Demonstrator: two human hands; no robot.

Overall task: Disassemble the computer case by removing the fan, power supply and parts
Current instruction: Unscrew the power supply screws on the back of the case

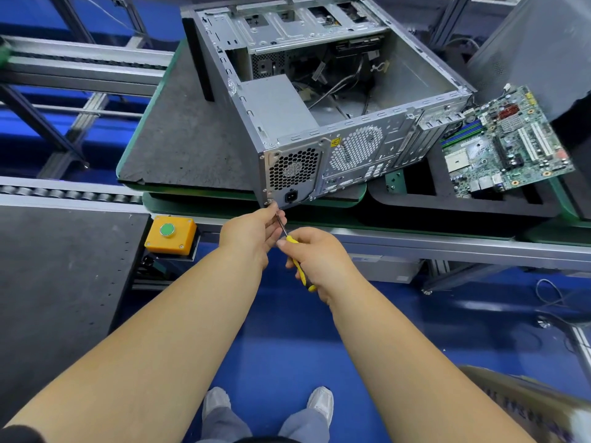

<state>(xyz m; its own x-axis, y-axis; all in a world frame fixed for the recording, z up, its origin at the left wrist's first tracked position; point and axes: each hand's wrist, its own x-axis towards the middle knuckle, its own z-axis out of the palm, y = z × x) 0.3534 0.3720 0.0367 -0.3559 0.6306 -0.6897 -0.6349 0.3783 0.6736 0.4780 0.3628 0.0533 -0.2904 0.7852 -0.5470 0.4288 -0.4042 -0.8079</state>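
On the grey mat our open computer case holds the power supply and loose cables, motherboard to its right, while our left hand pinches the shaft and our right hand grips the yellow screwdriver.

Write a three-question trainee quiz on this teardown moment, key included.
1. True or false: the motherboard is still mounted inside the computer case.
2. Which of the hands grips the yellow handle of the screwdriver? A) left hand B) right hand
3. Fill in: the screwdriver tip meets the case's rear panel at the lower corner beside the ____.

Key: 1 false, it lies on the foam tray to the right of the case; 2 B, while the left hand steadies the shaft; 3 power supply.
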